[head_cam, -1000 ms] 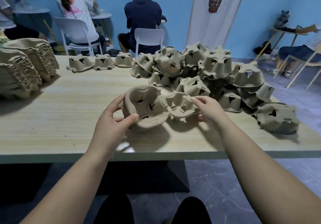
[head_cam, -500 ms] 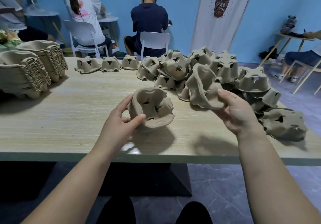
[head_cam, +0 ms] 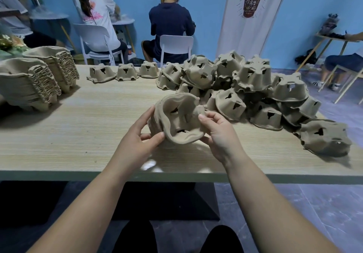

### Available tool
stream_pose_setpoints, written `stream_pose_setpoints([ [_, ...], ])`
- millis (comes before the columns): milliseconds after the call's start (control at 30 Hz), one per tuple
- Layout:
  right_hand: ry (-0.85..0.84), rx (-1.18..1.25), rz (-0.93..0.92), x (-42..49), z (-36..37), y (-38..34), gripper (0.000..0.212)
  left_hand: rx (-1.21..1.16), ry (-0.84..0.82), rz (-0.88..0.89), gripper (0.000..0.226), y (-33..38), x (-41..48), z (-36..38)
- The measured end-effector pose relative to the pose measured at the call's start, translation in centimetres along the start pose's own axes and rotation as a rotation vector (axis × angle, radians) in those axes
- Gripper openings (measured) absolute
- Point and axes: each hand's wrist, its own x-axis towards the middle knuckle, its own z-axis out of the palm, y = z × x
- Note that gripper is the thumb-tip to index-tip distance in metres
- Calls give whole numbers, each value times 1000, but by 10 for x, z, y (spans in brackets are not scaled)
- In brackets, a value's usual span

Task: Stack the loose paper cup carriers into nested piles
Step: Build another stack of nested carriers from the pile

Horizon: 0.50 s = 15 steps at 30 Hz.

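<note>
tilting toward the camera, tan moulded-pulp carriers (head_cam: 179,119) show cut-out holes.

Plain brown carriers (head_cam: 231,105), woodgrain table (head_cam: 78,131)

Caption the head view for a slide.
Left hand and right hand hold a nested stack of tan moulded-pulp cup carriers over the pale wooden table.

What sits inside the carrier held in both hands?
The held carrier faces the camera open: only its moulded cup wells and dark slots show, no loose object. Layered edges by the left hand suggest others nested beneath; the right hand covers its right rim.
</note>
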Motion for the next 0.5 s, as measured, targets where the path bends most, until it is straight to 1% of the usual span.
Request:
stream_pose_setpoints([
  [133,78,-29,-28,1,5,4,12,-61,-18,-20,66,0,1,-1],
  [200,112,-29,-38,1,6,7,15,-80,-11,-9,56,2,-1,1],
  [233,124,-27,-40,0,7,9,18,-58,5,-1,56,4,-2,2],
  [300,130,-18,-33,0,9,10,25,30,43,14,70,2,-3,4],
  [333,123,-14,-22,0,10,11,27,46,61,23,72,0,-3,4],
  [500,72,-65,-4,5,4,6,27,-29,102,40,72,-3,2,10],
])
